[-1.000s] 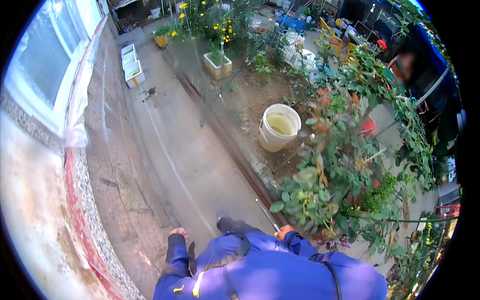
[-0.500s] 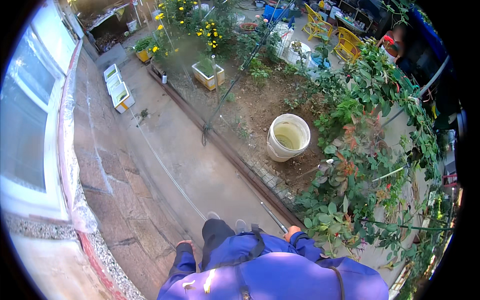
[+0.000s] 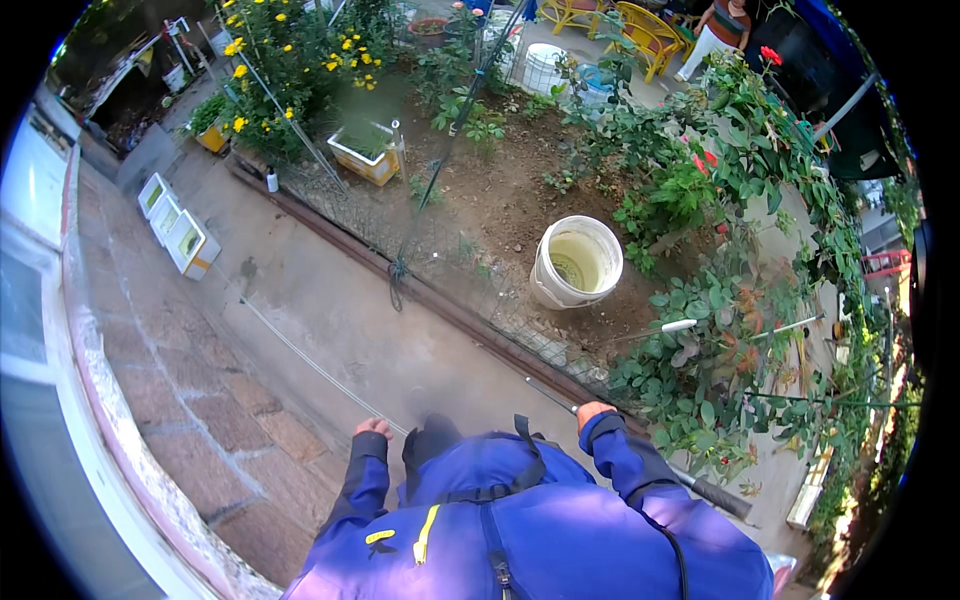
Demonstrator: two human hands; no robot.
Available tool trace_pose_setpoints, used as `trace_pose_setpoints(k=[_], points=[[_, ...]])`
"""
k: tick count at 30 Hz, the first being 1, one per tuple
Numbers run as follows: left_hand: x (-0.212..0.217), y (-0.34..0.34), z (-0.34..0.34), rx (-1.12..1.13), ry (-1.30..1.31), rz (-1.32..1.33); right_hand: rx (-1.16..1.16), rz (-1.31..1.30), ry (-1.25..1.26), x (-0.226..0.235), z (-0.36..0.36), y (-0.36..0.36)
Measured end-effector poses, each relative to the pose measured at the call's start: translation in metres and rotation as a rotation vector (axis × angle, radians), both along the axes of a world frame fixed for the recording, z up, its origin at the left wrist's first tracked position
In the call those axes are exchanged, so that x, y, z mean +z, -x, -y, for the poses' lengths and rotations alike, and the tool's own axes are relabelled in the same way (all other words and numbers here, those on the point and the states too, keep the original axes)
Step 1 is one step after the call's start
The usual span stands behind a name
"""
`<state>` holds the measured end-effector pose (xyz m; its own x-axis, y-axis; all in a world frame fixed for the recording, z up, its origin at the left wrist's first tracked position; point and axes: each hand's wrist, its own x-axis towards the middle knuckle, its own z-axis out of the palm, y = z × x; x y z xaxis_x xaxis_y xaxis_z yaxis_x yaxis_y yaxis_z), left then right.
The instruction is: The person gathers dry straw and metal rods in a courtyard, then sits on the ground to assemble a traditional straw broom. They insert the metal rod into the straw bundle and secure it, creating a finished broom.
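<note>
My right hand [image 3: 594,412] is closed around a slim metal pole [image 3: 548,389]. Its thin end reaches forward over the paving, and its thick dark grip [image 3: 718,494] shows behind my right sleeve. My left hand [image 3: 374,429] hangs out front with its fingers loosely curled, and I see nothing in it. Close by my left hand, a pale thin line [image 3: 310,362], perhaps a cord, runs along the ground. Past the pole's tip, a white bucket [image 3: 548,288] stands on bare soil, greenish inside.
A low rusty rail [image 3: 345,240] borders the bed beside the path. White foam boxes [image 3: 205,262] line the left wall. Leafy rose bushes [image 3: 690,390] crowd the right, and yellow flowers [image 3: 350,60] grow ahead. Near a yellow chair [image 3: 650,40] stands another person [image 3: 722,25].
The view has shifted, and the foam boxes now appear lower and further left. My left hand has come up and forward. The pole's dark grip and more of the other person now show.
</note>
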<state>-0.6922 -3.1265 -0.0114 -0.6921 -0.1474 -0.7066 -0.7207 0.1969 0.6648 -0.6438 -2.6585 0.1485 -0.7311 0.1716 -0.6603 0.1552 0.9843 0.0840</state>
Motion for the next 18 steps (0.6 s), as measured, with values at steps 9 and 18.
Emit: trace_pose_setpoints(k=[9,18], points=[[0.208,0.209,-0.142,-0.723,-0.229,-0.765,0.122,0.233,-0.149,-0.005,0.083,0.16],[0.347,0.206,-0.3,-0.744,-0.618,-0.923,0.132,-0.237,0.142,-0.016,0.134,0.252]])
